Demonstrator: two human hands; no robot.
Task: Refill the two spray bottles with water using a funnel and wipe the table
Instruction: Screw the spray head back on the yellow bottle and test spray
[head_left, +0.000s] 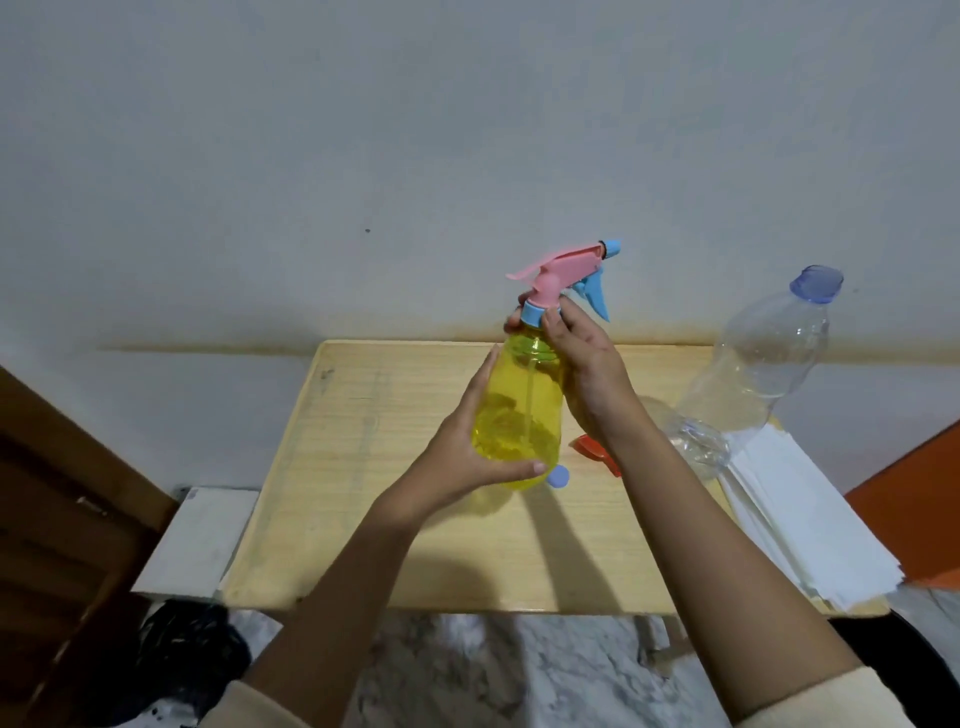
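While left hand (467, 457) cups yellow spray bottle (519, 410) above table (363, 467); right hand (587, 364) pinches blue collar (534, 313).

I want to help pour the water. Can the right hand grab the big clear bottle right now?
Probably not yet. The right hand has its fingers on the blue collar of the yellow spray bottle, so it is busy. The big clear bottle stands unblocked on that side, so once it lets go it could likely reach.

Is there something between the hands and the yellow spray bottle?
No. Both hands touch it directly: the left hand wraps the yellow spray bottle at its body, and the right hand has its fingers on the blue collar under the pink spray head.
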